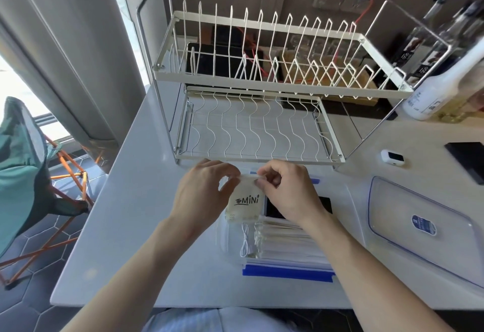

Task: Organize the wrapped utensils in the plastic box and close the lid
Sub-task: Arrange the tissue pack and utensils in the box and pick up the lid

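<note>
A clear plastic box (288, 270) with blue clips sits open on the white counter in front of me. Inside it lie several paper-wrapped utensils (288, 240) stacked flat, a coiled white cable (246, 242) and a dark flat item (272, 210). My left hand (204, 195) and my right hand (285, 190) both pinch the top edge of a small cream packet printed "MINI" (245, 204), holding it upright over the box's left part. The box's clear lid (419, 229), with a blue label, lies upside down on the counter to the right.
A two-tier white wire dish rack (251, 122) stands just behind the box. A white bottle (442, 88) and glass bottles are at the back right. A small white device (392, 157) and a black slab (468, 161) lie right. A folding chair (31, 169) stands left of the counter.
</note>
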